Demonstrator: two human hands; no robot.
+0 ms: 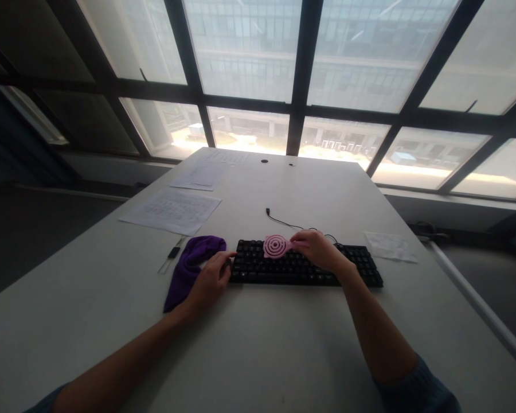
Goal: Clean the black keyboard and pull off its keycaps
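My right hand (316, 248) is closed round the handle of a pink hairbrush (275, 246). The brush has a round head of open rings and is held over the keys of a black keyboard (258, 267); I cannot tell whether it touches them. At the keyboard's left end rests my left hand (212, 279), its fingers against the edge, gripping it there. Some of its fingertips are hard to make out. Beside that hand, partly behind it, lies a bunched purple cloth (189, 267). The keyboard's thin black cable (284, 222) runs out behind it.
Written sheets of paper (172, 209) lie on the white table (279, 344) at the left. A small black object with a loop (174, 252) lies left of the cloth. A crumpled tissue (389, 246) is right of the keyboard. Large windows (245, 51) stand beyond the table.
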